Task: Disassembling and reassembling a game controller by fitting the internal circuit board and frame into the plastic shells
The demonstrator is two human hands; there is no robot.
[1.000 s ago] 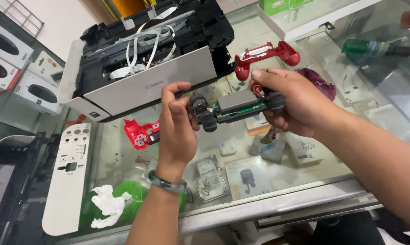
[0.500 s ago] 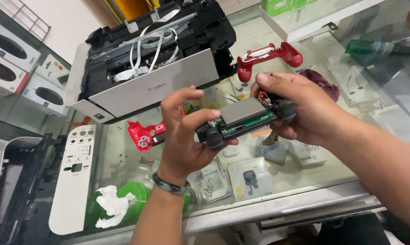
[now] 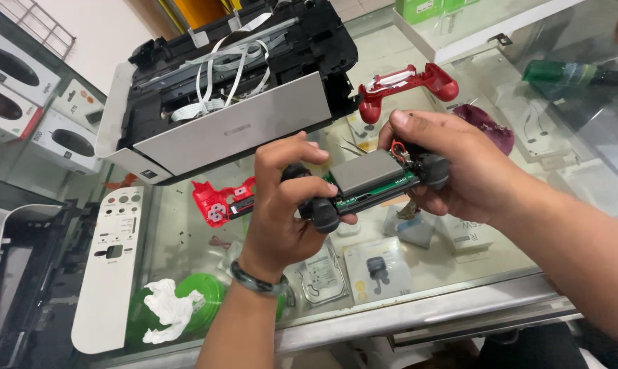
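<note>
My left hand (image 3: 281, 198) and my right hand (image 3: 452, 167) both grip an opened game controller board (image 3: 374, 176) above the glass counter. It shows a green circuit board, a grey flat battery on top and two black thumbsticks. My left thumb rests near the left stick, and my right fingers curl over the right one. A red controller back shell (image 3: 404, 85) lies beyond my right hand. A red front shell piece (image 3: 220, 203) lies on the glass just left of my left hand.
A dismantled printer (image 3: 227, 96) with loose white ribbon cables stands at the back. Its white control panel (image 3: 111, 266) lies at the left. A green lid with a crumpled tissue (image 3: 172, 307) sits near the front edge. Packaged goods show under the glass counter (image 3: 459, 266).
The controller board has been turned over, so the grey battery now faces up. Both hands kept hold and shifted slightly toward the right.
</note>
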